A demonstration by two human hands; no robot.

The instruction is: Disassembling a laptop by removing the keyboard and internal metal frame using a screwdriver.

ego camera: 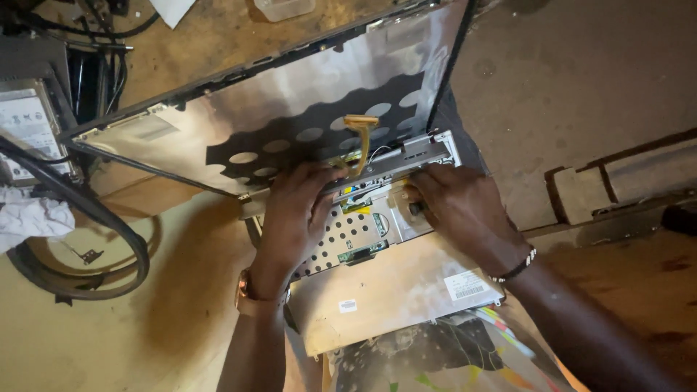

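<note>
An opened laptop lies in front of me. Its lid back panel [290, 101], silvery with a dark perforated patch, tilts up and away. A tan ribbon cable [361, 138] hangs from it. The base [392, 290] shows a perforated metal plate [345, 232] and small circuit parts. My left hand [298, 210] presses flat on the hinge area and the perforated plate, fingers spread. My right hand [450, 207] rests on the hinge strip [425, 154], and a dark screwdriver handle [416, 208] shows under its fingers.
Thick black cables [109, 225] loop at the left on the pale worktop. A hard drive [29, 131] and white cloth [29, 218] sit at the far left. A concrete floor [581, 87] lies to the right. Patterned fabric [443, 356] shows below the laptop.
</note>
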